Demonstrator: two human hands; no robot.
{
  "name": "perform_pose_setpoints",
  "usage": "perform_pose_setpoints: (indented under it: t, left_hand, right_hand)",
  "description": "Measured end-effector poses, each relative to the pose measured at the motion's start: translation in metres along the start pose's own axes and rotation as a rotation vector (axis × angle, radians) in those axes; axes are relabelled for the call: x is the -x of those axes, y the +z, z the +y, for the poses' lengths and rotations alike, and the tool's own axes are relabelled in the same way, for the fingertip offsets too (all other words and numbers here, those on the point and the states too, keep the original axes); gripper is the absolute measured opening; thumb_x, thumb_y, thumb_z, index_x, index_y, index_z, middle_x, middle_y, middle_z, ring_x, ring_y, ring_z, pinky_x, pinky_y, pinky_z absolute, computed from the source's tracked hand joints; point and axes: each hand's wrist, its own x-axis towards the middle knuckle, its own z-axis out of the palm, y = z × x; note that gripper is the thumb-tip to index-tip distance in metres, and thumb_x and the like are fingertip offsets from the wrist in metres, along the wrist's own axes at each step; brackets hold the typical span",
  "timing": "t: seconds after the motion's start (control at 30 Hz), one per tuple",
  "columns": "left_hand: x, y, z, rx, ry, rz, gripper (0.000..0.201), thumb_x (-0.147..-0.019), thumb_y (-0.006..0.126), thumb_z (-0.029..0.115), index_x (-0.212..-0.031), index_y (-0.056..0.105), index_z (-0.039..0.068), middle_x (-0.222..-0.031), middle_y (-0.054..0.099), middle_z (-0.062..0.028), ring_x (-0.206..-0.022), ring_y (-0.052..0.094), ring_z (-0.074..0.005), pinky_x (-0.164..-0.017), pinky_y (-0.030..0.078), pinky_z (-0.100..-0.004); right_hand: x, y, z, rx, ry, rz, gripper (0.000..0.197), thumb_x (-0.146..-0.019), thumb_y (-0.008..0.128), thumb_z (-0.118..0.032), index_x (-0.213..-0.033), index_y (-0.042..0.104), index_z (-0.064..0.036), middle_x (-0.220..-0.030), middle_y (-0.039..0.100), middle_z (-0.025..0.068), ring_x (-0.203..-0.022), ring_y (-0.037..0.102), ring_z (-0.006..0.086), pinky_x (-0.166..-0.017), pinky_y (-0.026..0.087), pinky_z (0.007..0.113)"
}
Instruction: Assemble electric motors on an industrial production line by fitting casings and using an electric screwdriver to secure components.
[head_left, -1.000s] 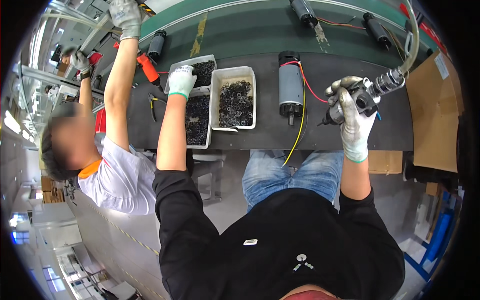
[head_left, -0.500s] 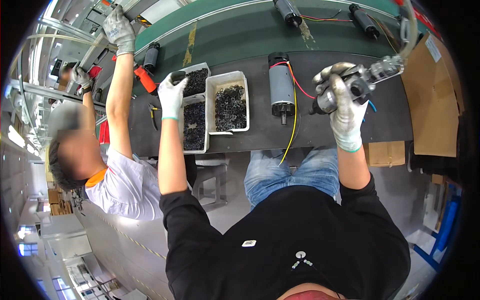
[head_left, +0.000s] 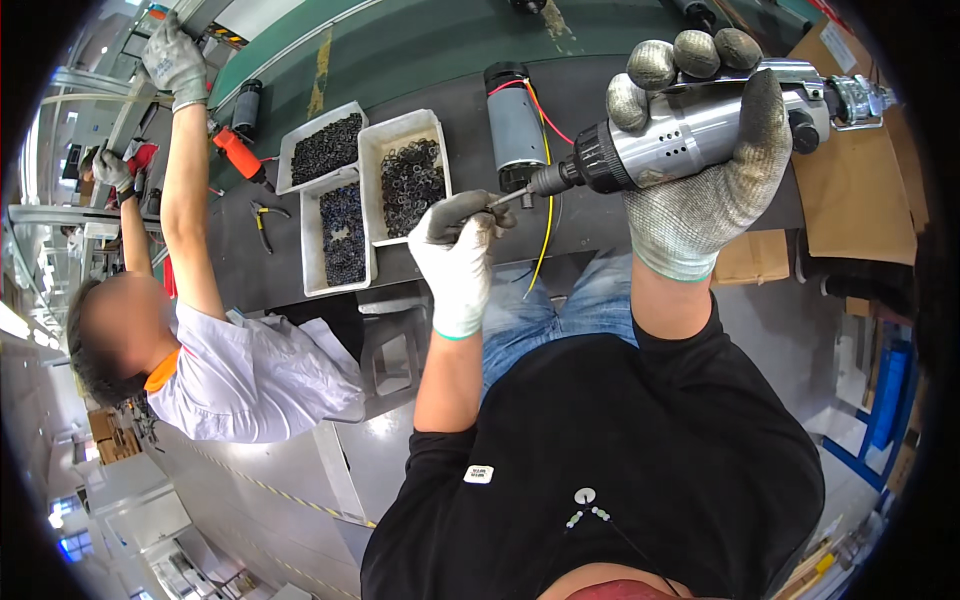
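We have brought both hands up toward the head camera since half a second ago: then our left hand point(head_left: 458, 262) hovered over the parts trays and our right hand point(head_left: 700, 165) held the tool out over the bench edge; now the two meet in front of us. Our right hand is clenched around the body of the silver pneumatic screwdriver point(head_left: 690, 125), fingers wrapped over the top, thumb beneath. The tool sits in the upper right of the view, at about one o'clock from centre. Its long axis runs nearly level, tilted slightly, with the air fitting at the three o'clock end and the bit point(head_left: 510, 196) pointing toward nine o'clock, a touch downward. Our left hand is pinched at the tip of that bit, gloved fingertips closed together; whether a small part sits between them we cannot tell.

Behind the bit, at twelve o'clock, a cylindrical grey motor point(head_left: 516, 125) with red and yellow wires lies on the dark bench point(head_left: 250, 265). At ten o'clock, three white trays point(head_left: 375, 160) hold small dark parts. Farther left a co-worker in a white shirt point(head_left: 250, 375) reaches both gloved hands up toward eleven o'clock, with yellow-handled pliers point(head_left: 263, 220) on the bench just beside that person's arm.
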Motion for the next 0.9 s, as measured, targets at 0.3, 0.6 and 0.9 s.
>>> perform_pose_setpoints:
  t: [0.3,0.6,0.9]
  left_hand:
    - [0.020,0.017,-0.020,0.395,-0.038,-0.001,0.019,-0.093,0.076,0.003,-0.108,0.065,-0.002,-0.102,0.069,-0.0166,-0.083,0.068,-0.0220,-0.074,0.059,-0.0329]
    - [0.027,0.007,-0.012,0.204,-0.089,-0.038,0.024,-0.094,0.078,0.009,-0.113,0.067,0.000,-0.098,0.072,-0.0133,-0.084,0.067,-0.0208,-0.077,0.055,-0.0328]
    - [0.016,0.016,0.002,-0.134,-0.258,-0.008,0.023,-0.092,0.076,0.007,-0.110,0.068,-0.005,-0.095,0.074,-0.0153,-0.078,0.071,-0.0204,-0.070,0.056,-0.0307]
  right_hand:
    - [0.008,-0.003,-0.004,0.002,0.020,0.004,0.032,-0.106,0.059,-0.034,-0.127,0.065,-0.0100,-0.113,0.067,0.0091,-0.101,0.060,0.0275,-0.072,0.053,0.039]
    - [0.017,-0.005,-0.004,0.082,0.024,0.026,0.032,-0.106,0.060,-0.033,-0.127,0.065,-0.0104,-0.112,0.067,0.0087,-0.098,0.061,0.0271,-0.071,0.054,0.038]
    - [0.027,-0.014,0.006,0.170,0.035,0.019,0.028,-0.104,0.063,-0.030,-0.125,0.062,-0.0112,-0.111,0.066,0.0091,-0.098,0.063,0.0262,-0.072,0.057,0.037]
